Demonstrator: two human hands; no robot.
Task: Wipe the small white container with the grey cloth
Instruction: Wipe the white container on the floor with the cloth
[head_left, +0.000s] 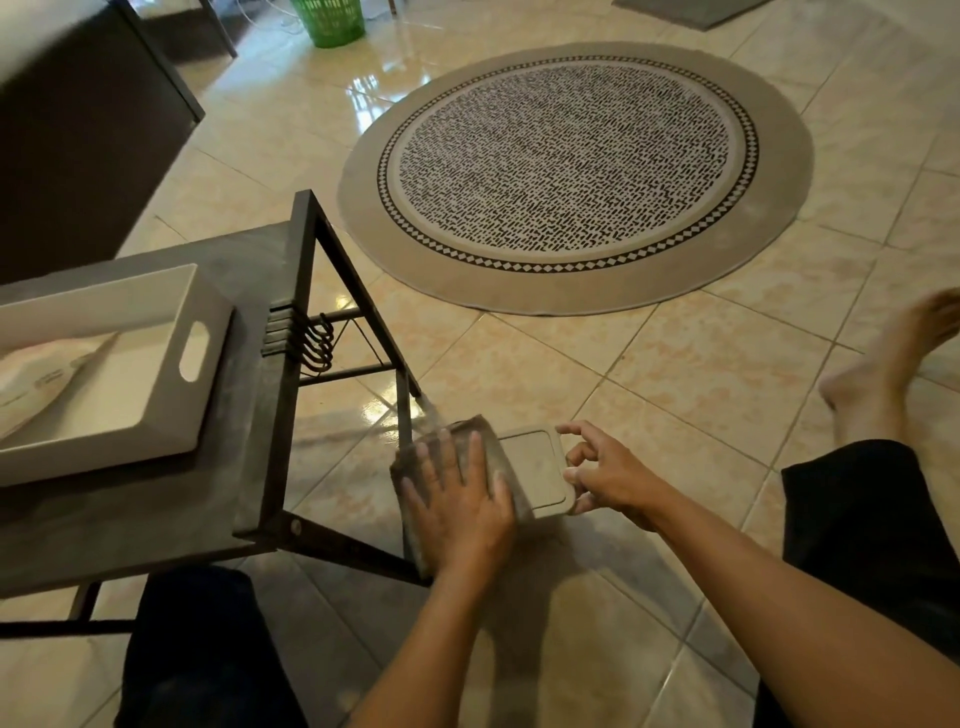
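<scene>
The small white container (535, 467) is a flat, rounded-corner box with a lid, held in front of me above the tiled floor. A grey cloth (488, 441) is draped over its left half. My left hand (460, 512) lies flat on the cloth with fingers spread, pressing it against the container. My right hand (605, 475) grips the container's right edge with thumb and fingertips. The left part of the container is hidden under the cloth.
A dark low table (244, 364) stands at the left with a white tray (202, 317) on it and hooks at its side. A round patterned rug (571, 171) lies ahead, a green basket (330, 21) beyond. My legs and a bare foot (883, 364) are at right.
</scene>
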